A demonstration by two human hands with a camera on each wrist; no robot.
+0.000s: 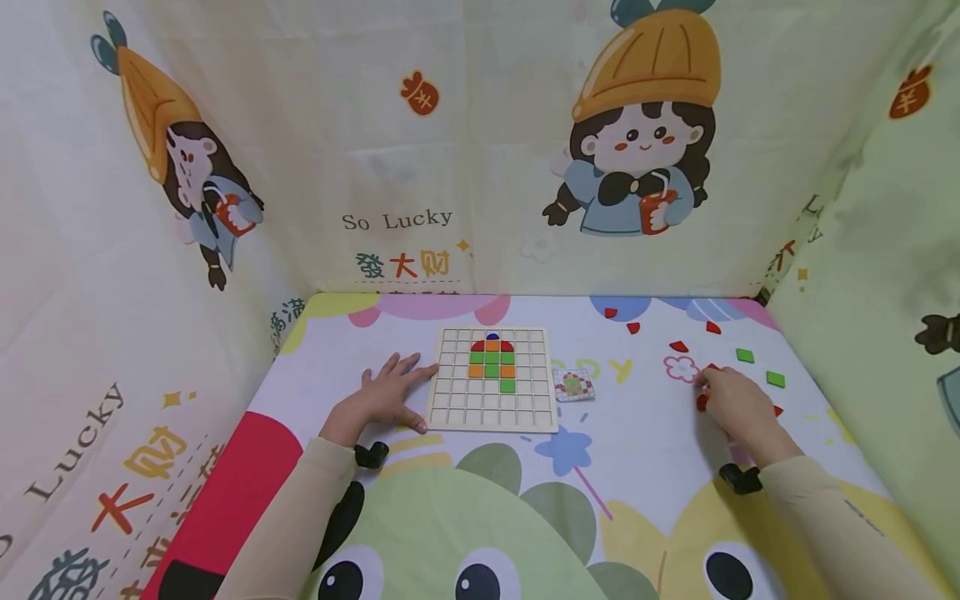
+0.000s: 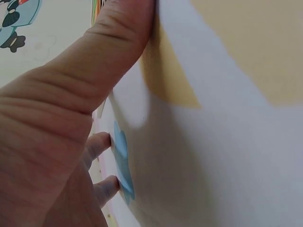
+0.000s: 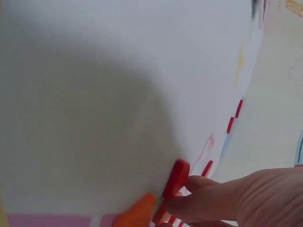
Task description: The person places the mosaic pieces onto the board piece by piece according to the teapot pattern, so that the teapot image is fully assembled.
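A square wooden grid board point(image 1: 450, 408) lies mid-table, holding several colored pieces: a blue one on top, with red, orange and green ones below. At its left edge, my left hand point(image 1: 386, 396) rests with fingers spread, fingertips and thumb touching the frame. The left thumb point(image 2: 109, 52) looms large in the left wrist view. Off to the right, my right hand point(image 1: 742, 412) reaches down among loose pieces, its fingertips pinching a red piece point(image 3: 177, 178). Close by its fingertips lies an orange piece point(image 3: 137, 213). The right hand's palm side is hidden in the head view.
Beside the board's right edge sits a small picture card point(image 1: 573, 385). Loose red pieces point(image 1: 678, 347) and green pieces point(image 1: 776, 380) are scattered on the right side of the printed tablecloth point(image 1: 645, 450). Cloth walls point(image 1: 480, 167) enclose the table's back and sides.
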